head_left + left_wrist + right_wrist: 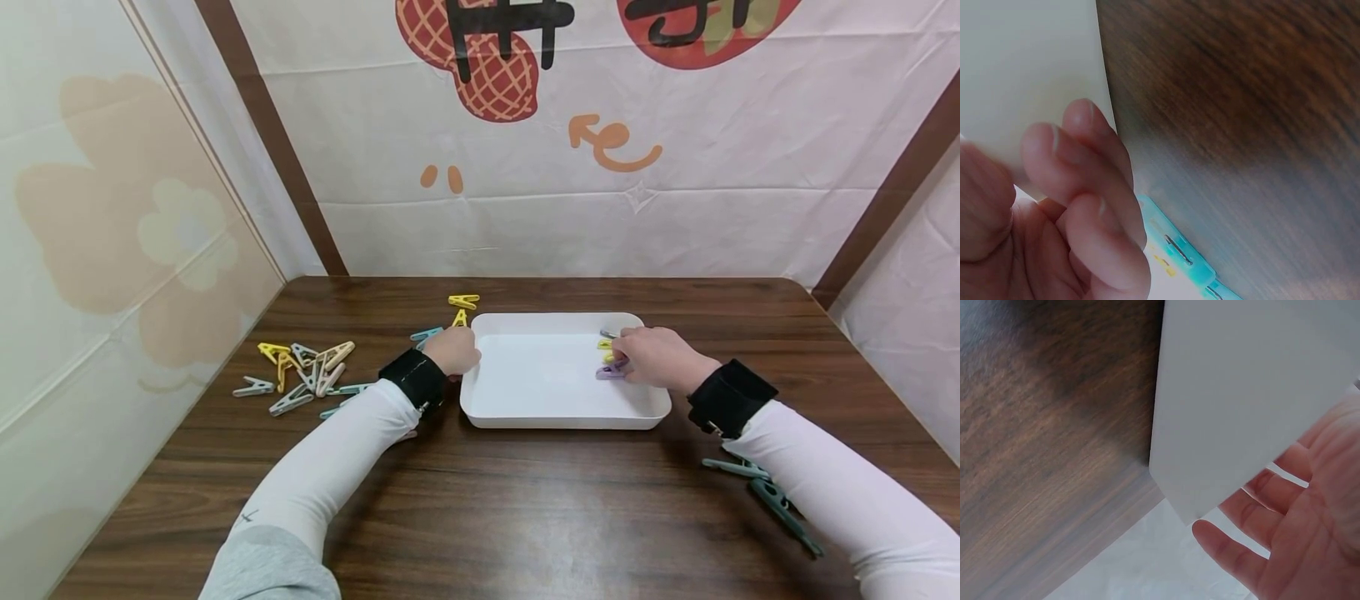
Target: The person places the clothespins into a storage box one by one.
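Observation:
A white rectangular tray (543, 422) lies on the table, with my hands at its two short sides. My left hand (453, 350) grips its left rim; in the left wrist view, the curled fingers (1088, 175) are against the outer wall. Over the right rim reaches my right hand (660, 357), its fingertips pinching a purple clothespin (611, 372) inside the tray. Beyond that clothespin, yellow clothespins (604, 344) and a grey one (608, 334) line up, partly covered by the hand. In the right wrist view the tray's outer wall (1235, 394) hides the fingertips.
Left of the tray lies a loose pile of clothespins (321, 369) in yellow, grey, beige and blue. Yellow ones (463, 301) and a blue one (426, 334) lie near the tray's far left corner. Large green clothespins (783, 515) sit by my right forearm. Printed cloth (540, 233) hangs behind the table.

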Demonstrator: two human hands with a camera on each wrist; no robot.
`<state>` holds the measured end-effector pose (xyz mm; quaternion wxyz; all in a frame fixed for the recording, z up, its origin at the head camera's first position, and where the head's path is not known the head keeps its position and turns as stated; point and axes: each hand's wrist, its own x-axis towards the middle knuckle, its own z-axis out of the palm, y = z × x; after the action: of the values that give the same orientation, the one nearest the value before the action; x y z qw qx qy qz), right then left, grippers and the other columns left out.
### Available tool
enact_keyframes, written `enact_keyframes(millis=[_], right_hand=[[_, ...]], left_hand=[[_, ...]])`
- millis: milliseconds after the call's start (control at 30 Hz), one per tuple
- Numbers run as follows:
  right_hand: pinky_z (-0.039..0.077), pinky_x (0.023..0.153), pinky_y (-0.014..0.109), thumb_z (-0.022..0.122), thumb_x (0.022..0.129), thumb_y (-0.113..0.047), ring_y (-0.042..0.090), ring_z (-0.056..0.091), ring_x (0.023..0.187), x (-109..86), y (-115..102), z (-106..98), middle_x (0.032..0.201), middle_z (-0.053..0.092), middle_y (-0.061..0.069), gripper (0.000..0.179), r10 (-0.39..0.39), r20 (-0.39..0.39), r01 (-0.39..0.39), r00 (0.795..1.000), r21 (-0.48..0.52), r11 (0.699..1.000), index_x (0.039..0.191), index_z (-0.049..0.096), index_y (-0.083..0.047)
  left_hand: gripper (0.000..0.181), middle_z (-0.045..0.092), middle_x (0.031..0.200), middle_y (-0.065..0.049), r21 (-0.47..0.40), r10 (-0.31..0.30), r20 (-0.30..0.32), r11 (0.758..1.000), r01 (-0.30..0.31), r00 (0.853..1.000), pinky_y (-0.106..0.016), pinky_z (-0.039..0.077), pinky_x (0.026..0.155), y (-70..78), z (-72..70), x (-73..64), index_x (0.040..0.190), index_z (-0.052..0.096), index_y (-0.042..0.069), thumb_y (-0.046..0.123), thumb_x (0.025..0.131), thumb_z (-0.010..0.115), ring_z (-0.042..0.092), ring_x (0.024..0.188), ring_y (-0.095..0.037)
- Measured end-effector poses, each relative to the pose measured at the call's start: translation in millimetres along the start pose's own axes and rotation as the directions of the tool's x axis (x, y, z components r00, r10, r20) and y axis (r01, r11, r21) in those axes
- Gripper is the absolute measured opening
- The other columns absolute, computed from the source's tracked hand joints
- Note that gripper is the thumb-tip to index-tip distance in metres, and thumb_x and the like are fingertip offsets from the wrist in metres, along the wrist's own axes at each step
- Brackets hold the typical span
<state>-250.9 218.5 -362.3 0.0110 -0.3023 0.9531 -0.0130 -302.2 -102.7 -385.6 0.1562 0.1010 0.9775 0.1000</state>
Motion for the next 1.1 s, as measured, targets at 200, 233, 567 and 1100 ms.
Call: enact_keyframes(millis=[200, 233, 567, 1100], right_hand=[[0.045, 0.06, 0.033, 0.083, 0.076, -0.012, 0.016, 0.053, 0.07, -6.9, 0, -6, 0.087, 0.061, 0.004, 0.022, -0.004, -0.042, 0.004, 0.999, 0.013, 1.0, 0.093, 0.069, -0.009], [0.045, 0.06, 0.033, 0.083, 0.076, -0.012, 0.015, 0.053, 0.07, -8.8, 0, -8, 0.089, 0.062, 0.005, 0.023, 0.001, -0.052, 0.0, 0.999, 0.019, 1.0, 0.095, 0.07, -0.008], [0.044, 0.058, 0.035, 0.079, 0.081, -0.015, 0.013, 0.052, 0.067, -44.1, 15, -25, 0.085, 0.059, 0.001, 0.023, 0.1, -0.182, -0.089, 0.978, 0.066, 0.994, 0.1, 0.067, -0.007], [0.048, 0.069, 0.05, 0.069, 0.09, -0.027, 0.028, 0.064, 0.083, -112.3, 48, -39, 0.091, 0.067, 0.01, 0.031, 0.279, -0.111, -0.267, 0.954, 0.11, 0.957, 0.104, 0.065, 0.001]], left_hand=[[0.021, 0.061, 0.061, -0.007, 0.001, 0.005, -0.002, 1.0, -0.005, 1.0, -0.028, 0.043, 0.049, -1.4, 0.1, 1.0, 0.089, 0.062, 0.002, 0.015, 0.098, 0.048, 0.058, 0.047, -0.017], [0.021, 0.062, 0.061, -0.007, 0.003, 0.005, -0.002, 1.0, -0.004, 1.0, -0.028, 0.043, 0.049, -1.7, 0.4, 1.5, 0.089, 0.062, 0.002, 0.015, 0.099, 0.048, 0.058, 0.047, -0.017], [0.021, 0.061, 0.062, -0.007, 0.028, -0.002, 0.008, 1.0, 0.002, 1.0, -0.027, 0.043, 0.049, 2.7, -4.8, -5.1, 0.09, 0.061, 0.002, 0.016, 0.099, 0.048, 0.058, 0.048, -0.016], [0.021, 0.061, 0.063, -0.008, 0.015, -0.004, 0.015, 1.0, 0.004, 1.0, -0.027, 0.044, 0.049, 2.4, -3.0, -5.2, 0.096, 0.062, 0.0, 0.015, 0.1, 0.048, 0.058, 0.049, -0.016]])
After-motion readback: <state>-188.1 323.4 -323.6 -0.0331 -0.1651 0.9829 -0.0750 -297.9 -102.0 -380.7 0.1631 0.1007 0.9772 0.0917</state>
